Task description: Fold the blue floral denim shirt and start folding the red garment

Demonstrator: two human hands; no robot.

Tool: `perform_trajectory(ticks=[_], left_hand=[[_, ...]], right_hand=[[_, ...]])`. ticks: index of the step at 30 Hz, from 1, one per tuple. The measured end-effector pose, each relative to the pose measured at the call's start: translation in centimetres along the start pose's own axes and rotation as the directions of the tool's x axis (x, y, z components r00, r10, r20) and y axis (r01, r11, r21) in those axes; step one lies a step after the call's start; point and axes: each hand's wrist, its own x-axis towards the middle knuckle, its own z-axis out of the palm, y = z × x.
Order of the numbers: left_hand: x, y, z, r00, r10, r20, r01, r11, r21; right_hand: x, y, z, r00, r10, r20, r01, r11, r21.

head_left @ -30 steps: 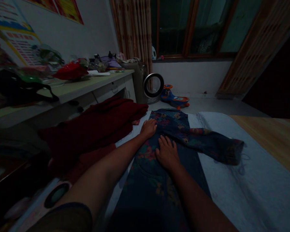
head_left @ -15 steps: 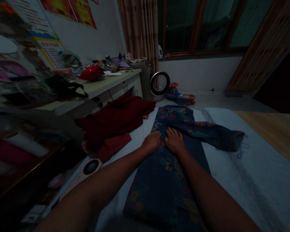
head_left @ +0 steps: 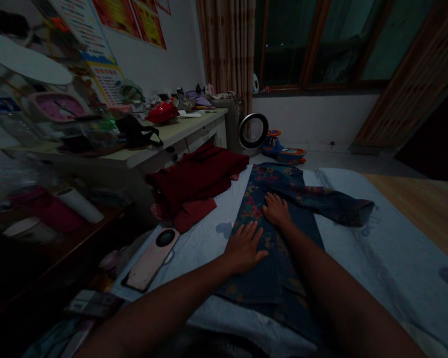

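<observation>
Slid back toward the jeans' (head_left: pixel 280 258) near edge, left hand (head_left: pixel 244 247) lies spread flat; right hand (head_left: pixel 276 211) flat mid-cloth.

A bed (head_left: pixel 395 268) with a pale sheet fills the lower right. On it lie flowered jeans (head_left: pixel 280 233) at centre, a dark red garment (head_left: pixel 197 181) left of them, and a phone (head_left: pixel 153 258) lower left.

Dark blue jeans (head_left: pixel 280 233) with red, yellow and green flowers; pale grey-blue sheet (head_left: pixel 377 258); deep red garment (head_left: pixel 197 181); pink phone (head_left: pixel 151 258) with black lens ring; blue-and-orange toy car (head_left: pixel 283 149)
</observation>
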Motion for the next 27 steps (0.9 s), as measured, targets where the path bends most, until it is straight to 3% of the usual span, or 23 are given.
perform_trajectory(ticks=[3,6,9,13,19,23,25,27], left_hand=[[-1.5,0.8,-0.1,1.000,0.026,0.015,-0.025,1.000,-0.012],[-2.1,1.0,-0.3,0.998,0.049,0.033,-0.048,0.999,-0.017],[-1.9,0.9,-0.5,0.997,0.059,0.056,-0.058,0.998,-0.025],[-1.8,1.1,-0.9,0.991,0.051,0.120,-0.048,0.998,-0.029],[-3.0,2.5,-1.2,0.983,0.063,0.172,-0.052,0.996,-0.070],[-3.6,2.9,-1.0,0.991,0.066,0.115,-0.059,0.996,-0.060],[-3.7,3.0,-1.0,0.995,0.063,0.080,-0.060,0.997,-0.047],[-3.8,3.1,-1.0,0.997,0.065,0.050,-0.063,0.997,-0.040]], right_hand=[[-0.5,-0.3,-0.6,0.996,-0.009,-0.088,0.007,1.000,-0.021],[-1.3,-0.8,-1.4,0.982,0.054,-0.182,-0.063,0.997,-0.045],[-1.7,-1.4,-2.0,0.981,0.159,-0.110,-0.161,0.987,-0.012],[-1.3,-1.6,-2.5,0.987,0.159,0.018,-0.159,0.985,0.061],[-1.6,-1.5,-2.3,0.984,0.174,-0.028,-0.172,0.984,0.050],[-3.4,-2.2,-2.2,0.992,0.079,-0.099,-0.083,0.996,-0.038],[-4.7,-2.6,-2.0,0.992,-0.037,-0.117,0.033,0.999,-0.037],[-6.1,-2.6,-1.6,0.985,-0.161,-0.057,0.161,0.987,-0.009]])
